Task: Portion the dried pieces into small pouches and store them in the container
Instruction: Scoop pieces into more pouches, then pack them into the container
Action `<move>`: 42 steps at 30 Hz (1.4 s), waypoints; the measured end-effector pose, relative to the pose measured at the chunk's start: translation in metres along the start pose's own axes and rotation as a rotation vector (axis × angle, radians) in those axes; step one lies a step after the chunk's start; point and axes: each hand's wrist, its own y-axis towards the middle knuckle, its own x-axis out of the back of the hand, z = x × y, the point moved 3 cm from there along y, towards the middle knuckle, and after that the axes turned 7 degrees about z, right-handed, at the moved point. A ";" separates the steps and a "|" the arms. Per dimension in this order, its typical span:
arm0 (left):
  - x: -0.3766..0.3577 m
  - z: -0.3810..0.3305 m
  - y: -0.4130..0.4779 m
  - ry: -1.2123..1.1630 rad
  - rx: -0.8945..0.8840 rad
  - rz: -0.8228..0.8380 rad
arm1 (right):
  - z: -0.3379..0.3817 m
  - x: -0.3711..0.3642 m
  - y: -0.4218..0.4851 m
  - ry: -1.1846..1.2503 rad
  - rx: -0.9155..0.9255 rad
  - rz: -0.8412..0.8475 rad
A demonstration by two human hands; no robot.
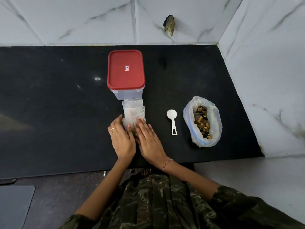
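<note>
A clear plastic container (127,94) with a red lid (125,70) on it stands at the middle of the black counter. Just in front of it lies a stack of small clear pouches (133,109). My left hand (121,138) and my right hand (149,139) lie side by side on the near end of the stack, fingers straight and pressing flat on a pouch. A little dark content shows between the two hands. To the right lies a white plastic scoop (172,120), and beyond it an open zip bag (202,121) with mixed dried pieces inside.
The black counter (57,104) runs to white marble-look tiled walls at the back and right. A dark chipped spot (169,24) marks the back wall. A grey mat (14,205) lies on the floor at the lower left.
</note>
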 end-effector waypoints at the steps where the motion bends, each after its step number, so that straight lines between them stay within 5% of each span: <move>1: -0.002 0.001 -0.003 0.035 -0.106 0.069 | 0.001 0.001 0.000 0.029 -0.007 0.017; 5: -0.017 0.009 -0.011 0.100 -0.264 0.352 | 0.001 0.002 0.002 0.089 -0.028 0.066; 10: -0.020 0.009 -0.007 0.148 -0.269 0.422 | -0.004 0.001 0.002 0.154 -0.027 0.121; 20: -0.008 -0.016 -0.003 -0.084 -0.149 0.336 | -0.007 0.023 0.000 0.200 -0.008 0.170; 26: 0.004 -0.054 -0.002 -0.253 -0.067 0.217 | -0.015 0.056 -0.001 0.238 -0.051 0.003; 30: -0.009 -0.083 -0.009 -0.529 0.081 0.286 | -0.043 0.103 -0.021 0.264 -0.247 -0.336; 34: -0.057 -0.100 -0.030 -0.805 0.583 0.690 | -0.096 0.132 -0.064 0.245 -0.535 -0.560; 39: -0.096 -0.121 -0.058 -0.728 0.820 0.945 | -0.145 0.121 -0.115 0.567 -1.051 -0.312; 42: -0.106 -0.135 -0.067 -0.711 0.792 1.025 | -0.158 0.106 -0.127 0.921 -1.142 -0.249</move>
